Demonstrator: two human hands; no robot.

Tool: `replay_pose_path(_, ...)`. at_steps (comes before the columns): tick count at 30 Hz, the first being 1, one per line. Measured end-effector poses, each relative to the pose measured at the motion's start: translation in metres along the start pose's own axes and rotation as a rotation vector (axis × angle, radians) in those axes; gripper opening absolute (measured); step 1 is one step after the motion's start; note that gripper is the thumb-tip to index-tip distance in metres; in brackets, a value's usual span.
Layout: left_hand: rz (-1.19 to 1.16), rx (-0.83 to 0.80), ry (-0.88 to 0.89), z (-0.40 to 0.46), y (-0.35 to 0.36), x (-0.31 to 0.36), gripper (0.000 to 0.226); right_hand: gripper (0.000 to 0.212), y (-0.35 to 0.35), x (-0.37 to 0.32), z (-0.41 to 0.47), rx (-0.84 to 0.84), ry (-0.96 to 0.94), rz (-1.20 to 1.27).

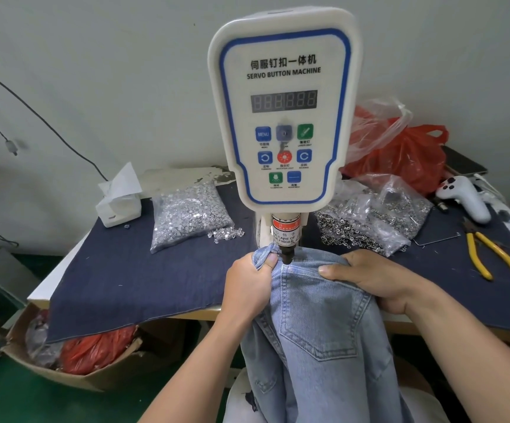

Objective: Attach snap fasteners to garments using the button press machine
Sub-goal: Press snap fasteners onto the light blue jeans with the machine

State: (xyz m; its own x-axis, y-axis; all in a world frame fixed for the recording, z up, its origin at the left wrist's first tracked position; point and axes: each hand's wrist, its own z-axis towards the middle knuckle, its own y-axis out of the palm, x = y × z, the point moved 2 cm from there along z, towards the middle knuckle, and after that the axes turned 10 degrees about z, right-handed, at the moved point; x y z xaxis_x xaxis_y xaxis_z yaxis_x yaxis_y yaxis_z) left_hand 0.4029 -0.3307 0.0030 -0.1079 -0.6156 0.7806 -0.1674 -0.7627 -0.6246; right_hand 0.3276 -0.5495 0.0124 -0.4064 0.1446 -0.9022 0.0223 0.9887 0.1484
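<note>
The pale blue denim garment (317, 315) hangs over the front edge of the counter (131, 282), its top hem pushed up under the black punch tip (286, 257) of the white servo button machine (284, 111). The left hand (247, 288) pinches a bunched fold of the hem, thumb on top, just beside the punch; the right hand (369, 279) holds the cloth on the other side with fingers curled over the fold and thumb lying along it. The plain danger is the left thumb: it sits almost touching the punch, right below the red warning label (287, 230), so a stroke fired now could likely catch it. The bunched fold could also slip under the die and be pressed in double, or the fastener could land off its mark beside the stitched back pocket (320, 312) if the hanging weight drags the cloth toward the front edge. Whether a snap part is loaded I cannot tell. Bags of silver fasteners (186, 215) lie toward the back edge.
</note>
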Motion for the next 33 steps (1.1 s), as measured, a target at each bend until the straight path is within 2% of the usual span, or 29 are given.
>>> replay_pose_path(12,0.021,0.000,0.020,0.001,0.001,-0.003,0.046,0.016,0.002,-0.002,-0.002,-0.007,-0.011,-0.002)
replay_pose_path(23,-0.057,-0.009,0.036,-0.005,0.001,-0.002,0.045,0.018,0.002,0.000,-0.002,0.009,-0.003,-0.061)
replay_pose_path(27,-0.128,-0.062,0.014,-0.007,-0.002,-0.004,0.043,0.034,0.003,-0.003,-0.007,-0.028,0.014,-0.012)
replay_pose_path(30,-0.216,-0.178,0.027,-0.016,-0.013,-0.006,0.025,0.051,0.003,-0.004,-0.010,-0.079,-0.012,0.074)
replay_pose_path(31,-0.283,-0.281,0.040,-0.019,-0.018,-0.007,0.019,0.054,0.005,-0.003,-0.012,-0.102,-0.023,0.094)
replay_pose_path(33,-0.462,-0.598,0.075,-0.027,-0.031,-0.011,0.032,0.051,0.017,-0.003,-0.017,-0.193,-0.024,0.115)
